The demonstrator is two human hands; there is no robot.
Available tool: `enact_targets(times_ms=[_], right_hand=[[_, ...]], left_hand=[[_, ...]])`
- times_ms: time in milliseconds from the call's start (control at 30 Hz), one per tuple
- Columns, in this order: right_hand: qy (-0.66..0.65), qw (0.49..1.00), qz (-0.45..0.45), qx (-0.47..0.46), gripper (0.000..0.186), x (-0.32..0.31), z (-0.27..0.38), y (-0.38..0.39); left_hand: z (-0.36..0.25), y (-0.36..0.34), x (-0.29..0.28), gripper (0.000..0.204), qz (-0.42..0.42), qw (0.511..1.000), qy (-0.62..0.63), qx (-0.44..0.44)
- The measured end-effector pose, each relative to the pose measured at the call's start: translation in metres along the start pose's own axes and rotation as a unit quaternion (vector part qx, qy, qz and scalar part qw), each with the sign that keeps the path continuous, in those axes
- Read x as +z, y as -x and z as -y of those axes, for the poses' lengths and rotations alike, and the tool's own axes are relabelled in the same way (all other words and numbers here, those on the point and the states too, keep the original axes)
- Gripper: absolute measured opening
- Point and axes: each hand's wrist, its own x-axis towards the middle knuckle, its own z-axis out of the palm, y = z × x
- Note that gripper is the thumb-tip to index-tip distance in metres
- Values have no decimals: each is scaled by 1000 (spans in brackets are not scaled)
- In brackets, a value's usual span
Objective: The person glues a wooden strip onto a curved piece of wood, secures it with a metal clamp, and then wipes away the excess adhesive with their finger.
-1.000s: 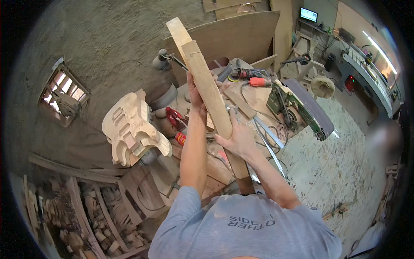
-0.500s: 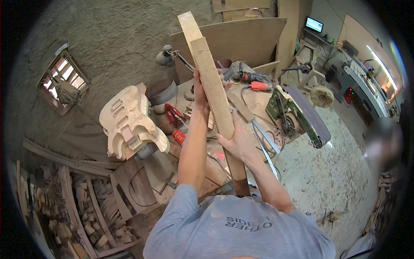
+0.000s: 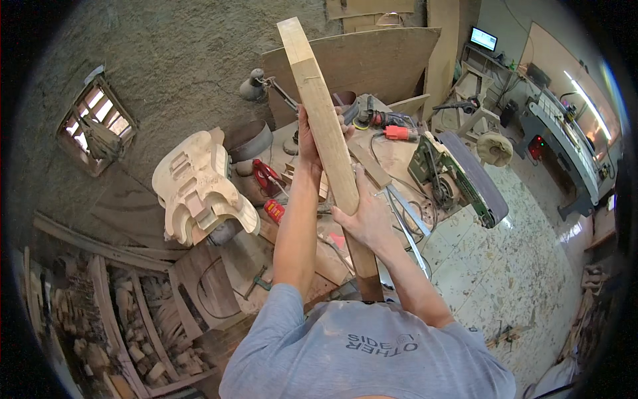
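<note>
I hold a long pale wooden board (image 3: 325, 133), angled from my body up toward the back wall, its upper end lighter. My left hand (image 3: 312, 139) is closed round it above the middle, fingertips showing past its right edge. My right hand (image 3: 359, 219) grips it lower, thumb across its face. Beneath are the cluttered workbench (image 3: 239, 266), red pliers-like tool (image 3: 266, 178), red can (image 3: 275, 210), metal rule (image 3: 405, 206) and wooden offcut (image 3: 372, 166). Stacked pale guitar bodies (image 3: 193, 186) stand to the left.
A green belt sander (image 3: 452, 179) and red-grey power tool (image 3: 400, 132) sit on the right. An arm lamp (image 3: 251, 86) and plywood sheet (image 3: 379, 63) are behind. A scrap-wood rack (image 3: 106, 299) fills the lower left, a gantry machine (image 3: 558, 139) the far right.
The board and both hands shifted slightly right and up in the view about a second ago, then stayed nearly still. A blurred round patch at the right rim is gone.
</note>
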Motion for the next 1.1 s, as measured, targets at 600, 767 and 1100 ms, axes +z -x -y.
enact_targets(times_ms=[600, 767, 1100], right_hand=[[-31, 999, -28, -6, 107, 8, -10, -3], [-39, 999, -31, -15, 106, 11, -14, -5], [-58, 998, -27, -20, 98, 9, -13, -8]], left_hand=[[0, -6, -9, 83, 4, 1000, -26, 6], [1, -7, -10, 82, 7, 1000, -7, -11], [3, -8, -17, 83, -21, 999, -28, -19]])
